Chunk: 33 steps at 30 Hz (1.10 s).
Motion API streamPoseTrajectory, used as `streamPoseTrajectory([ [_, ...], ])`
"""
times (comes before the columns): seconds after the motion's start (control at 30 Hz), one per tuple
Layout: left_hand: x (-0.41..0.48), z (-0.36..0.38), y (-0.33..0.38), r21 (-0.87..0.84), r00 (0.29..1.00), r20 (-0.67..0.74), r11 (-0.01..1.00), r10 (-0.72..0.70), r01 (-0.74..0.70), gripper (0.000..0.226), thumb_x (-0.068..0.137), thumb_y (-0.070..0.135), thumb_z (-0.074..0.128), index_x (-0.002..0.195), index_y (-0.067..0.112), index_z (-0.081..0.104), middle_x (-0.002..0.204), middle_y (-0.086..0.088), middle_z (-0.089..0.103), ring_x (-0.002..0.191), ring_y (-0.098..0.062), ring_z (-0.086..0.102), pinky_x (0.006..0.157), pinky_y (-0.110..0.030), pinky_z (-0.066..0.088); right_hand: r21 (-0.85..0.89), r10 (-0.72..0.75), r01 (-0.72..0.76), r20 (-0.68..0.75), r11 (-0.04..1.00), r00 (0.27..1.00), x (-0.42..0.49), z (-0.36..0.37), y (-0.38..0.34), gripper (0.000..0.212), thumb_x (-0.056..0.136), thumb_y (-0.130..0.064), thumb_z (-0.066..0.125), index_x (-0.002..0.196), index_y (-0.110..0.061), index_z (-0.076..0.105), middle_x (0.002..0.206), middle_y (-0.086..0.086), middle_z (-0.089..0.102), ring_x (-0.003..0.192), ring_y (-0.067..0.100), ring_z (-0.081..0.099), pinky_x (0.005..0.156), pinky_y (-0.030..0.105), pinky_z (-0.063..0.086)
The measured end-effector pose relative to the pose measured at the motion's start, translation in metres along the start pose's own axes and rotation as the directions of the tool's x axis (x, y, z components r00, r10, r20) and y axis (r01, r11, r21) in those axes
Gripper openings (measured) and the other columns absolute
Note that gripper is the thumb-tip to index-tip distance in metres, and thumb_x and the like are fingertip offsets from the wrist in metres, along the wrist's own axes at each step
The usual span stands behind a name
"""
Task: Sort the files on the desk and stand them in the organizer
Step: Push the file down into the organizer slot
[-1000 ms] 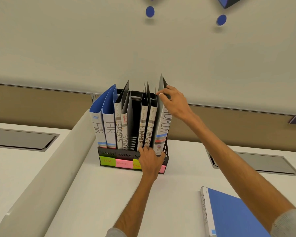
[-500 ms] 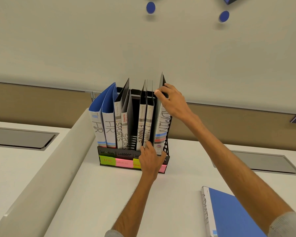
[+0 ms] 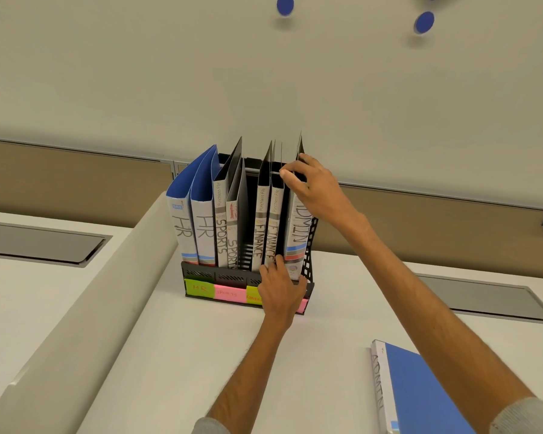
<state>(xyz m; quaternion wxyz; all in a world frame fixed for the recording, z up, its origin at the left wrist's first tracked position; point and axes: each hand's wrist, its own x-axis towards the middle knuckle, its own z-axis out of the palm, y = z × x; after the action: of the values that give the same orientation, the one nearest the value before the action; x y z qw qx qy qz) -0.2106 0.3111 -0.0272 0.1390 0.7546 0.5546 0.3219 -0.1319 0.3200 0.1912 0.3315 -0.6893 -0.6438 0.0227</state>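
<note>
A black mesh organizer (image 3: 215,274) stands at the back of the white desk, with coloured sticky labels along its front. In it stand two blue HR files (image 3: 192,220), two SPORTS files (image 3: 228,227), two FINANCE files (image 3: 265,227) and a black ADMIN file (image 3: 297,238) in the rightmost slot. My right hand (image 3: 314,186) grips the top of the ADMIN file. My left hand (image 3: 281,288) rests at the organizer's front, fingers against the bottoms of the FINANCE and ADMIN spines. A blue ADMIN file (image 3: 420,393) lies flat at the near right.
A curved white divider (image 3: 85,314) runs along the left of the desk. Grey cable hatches sit at the left (image 3: 41,245) and right (image 3: 483,299). A tan panel and pale wall stand behind the organizer.
The right hand has pushed the ADMIN file lower and more upright in its slot. The left hand has stayed at the organizer's front.
</note>
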Motion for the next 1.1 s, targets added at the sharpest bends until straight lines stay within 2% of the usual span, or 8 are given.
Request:
streamPoseTrajectory([
  [0.23, 0.003, 0.001, -0.003, -0.019, 1.000, 0.002, 1.000, -0.016, 0.016, 0.065, 0.077, 0.058, 0.062, 0.121, 0.013, 0.049, 0.111, -0.005, 0.060, 0.101, -0.024, 0.051, 0.061, -0.035, 0.051, 0.053, 0.035, -0.030, -0.085, 0.998, 0.996, -0.002, -0.001, 0.011, 0.037, 0.102, -0.045, 0.039, 0.118, -0.023, 0.064, 0.150, 0.011, 0.042, 0.146, 0.020, 0.026, 0.113, 0.043, 0.033],
  [0.43, 0.002, -0.001, -0.011, -0.121, 1.000, 0.021, 0.992, 0.021, -0.019, 0.067, 0.073, 0.062, 0.063, 0.118, 0.015, 0.047, 0.102, -0.001, 0.057, 0.099, -0.021, 0.049, 0.061, -0.034, 0.052, 0.121, 0.122, -0.102, -0.175, 0.987, 0.977, -0.020, 0.034, 0.026, 0.038, 0.103, -0.043, 0.037, 0.130, -0.029, 0.059, 0.142, 0.014, 0.052, 0.139, 0.022, 0.039, 0.109, 0.045, 0.039],
  [0.5, 0.002, -0.002, -0.013, -0.139, 0.998, 0.049, 0.990, 0.029, -0.022, 0.071, 0.072, 0.062, 0.065, 0.122, 0.016, 0.046, 0.104, -0.001, 0.057, 0.101, -0.019, 0.049, 0.063, -0.033, 0.051, 0.164, 0.174, -0.149, -0.149, 0.975, 0.973, -0.035, 0.059, 0.028, 0.041, 0.104, -0.038, 0.037, 0.142, -0.026, 0.049, 0.096, 0.015, 0.070, 0.082, 0.017, 0.065, 0.077, 0.030, 0.056],
  [0.53, 0.003, -0.003, -0.013, -0.146, 0.998, 0.061, 0.989, 0.028, -0.019, 0.072, 0.072, 0.061, 0.066, 0.124, 0.016, 0.045, 0.106, -0.002, 0.057, 0.102, -0.018, 0.050, 0.065, -0.032, 0.051, 0.181, 0.185, -0.158, -0.143, 0.971, 0.972, -0.038, 0.065, 0.029, 0.044, 0.104, -0.037, 0.038, 0.146, -0.026, 0.043, 0.071, 0.010, 0.064, 0.053, 0.011, 0.053, 0.056, 0.023, 0.050],
  [0.63, 0.001, -0.006, -0.014, -0.160, 0.997, 0.072, 0.987, 0.000, 0.012, 0.071, 0.073, 0.058, 0.068, 0.125, 0.016, 0.044, 0.106, -0.005, 0.055, 0.099, -0.020, 0.053, 0.067, -0.032, 0.051, 0.156, 0.174, -0.154, -0.125, 0.976, 0.977, -0.035, 0.065, 0.035, 0.048, 0.103, -0.040, 0.039, 0.150, -0.028, 0.034, 0.052, 0.000, 0.047, 0.037, 0.006, 0.034, 0.038, 0.016, 0.034],
  [0.8, -0.001, -0.008, -0.013, -0.165, 0.994, 0.110, 0.986, -0.004, 0.022, 0.066, 0.078, 0.052, 0.067, 0.127, 0.015, 0.043, 0.111, -0.006, 0.053, 0.103, -0.020, 0.051, 0.072, -0.031, 0.051, 0.129, 0.181, -0.170, -0.075, 0.977, 0.981, -0.039, 0.060, 0.040, 0.056, 0.101, -0.047, 0.039, 0.153, -0.031, 0.025, 0.090, 0.016, 0.071, 0.051, 0.015, 0.050, 0.060, 0.036, 0.054],
  [1.0, -0.017, -0.017, -0.009, -0.201, 0.979, 0.199, 0.980, 0.040, 0.001, 0.079, 0.078, 0.044, 0.072, 0.139, 0.011, 0.034, 0.129, -0.005, 0.046, 0.121, -0.022, 0.044, 0.084, -0.036, 0.052, 0.161, 0.255, -0.244, -0.045, 0.956, 0.966, -0.038, 0.056, 0.041, 0.072, 0.094, -0.064, 0.037, 0.154, -0.041, 0.005, 0.092, 0.018, 0.070, 0.060, 0.017, 0.061, 0.054, 0.022, 0.043],
  [1.1, -0.034, -0.024, -0.009, -0.272, 0.981, 0.176, 0.962, 0.085, -0.034, 0.076, 0.082, 0.032, 0.071, 0.142, 0.010, 0.032, 0.136, -0.006, 0.044, 0.126, -0.022, 0.042, 0.095, -0.034, 0.047, 0.237, 0.323, -0.309, -0.018, 0.921, 0.946, -0.045, 0.048, 0.036, 0.069, 0.095, -0.064, 0.030, 0.151, -0.045, -0.005, 0.123, 0.027, 0.061, 0.093, 0.038, 0.068, 0.074, 0.039, 0.051],
])
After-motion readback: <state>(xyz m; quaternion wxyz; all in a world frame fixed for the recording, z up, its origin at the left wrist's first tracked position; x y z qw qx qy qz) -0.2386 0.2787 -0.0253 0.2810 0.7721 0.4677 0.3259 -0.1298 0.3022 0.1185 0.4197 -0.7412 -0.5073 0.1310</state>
